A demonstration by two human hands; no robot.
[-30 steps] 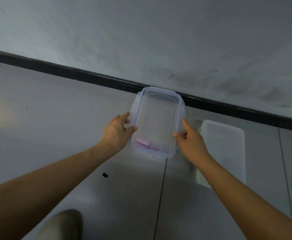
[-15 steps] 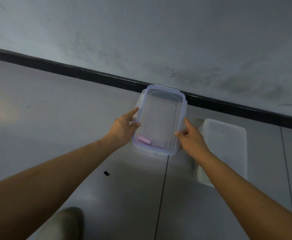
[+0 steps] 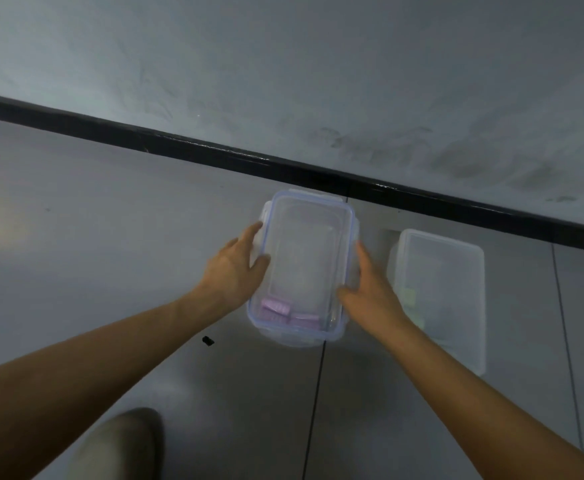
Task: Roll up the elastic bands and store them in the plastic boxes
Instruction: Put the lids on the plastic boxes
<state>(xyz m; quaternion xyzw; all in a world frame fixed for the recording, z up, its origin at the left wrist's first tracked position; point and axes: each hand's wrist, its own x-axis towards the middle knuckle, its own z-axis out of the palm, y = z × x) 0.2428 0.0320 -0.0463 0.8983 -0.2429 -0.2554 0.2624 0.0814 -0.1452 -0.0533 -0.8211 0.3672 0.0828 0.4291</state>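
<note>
Both hands (image 3: 238, 271) flanking plastic box (image 3: 304, 237)

A single head-worn, wide-angle view is provided; no second view is available for overlap. The scene is seen from above, facing forward and steeply down onto the floor (image 3: 110, 237). The upper part of the frame is filled by the wall (image 3: 318, 64), with the black skirting (image 3: 214, 150) crossing diagonally, so the view is rolled. Both forearms enter from the lower corners, and the hands are seen close by, near frame centre.
</note>
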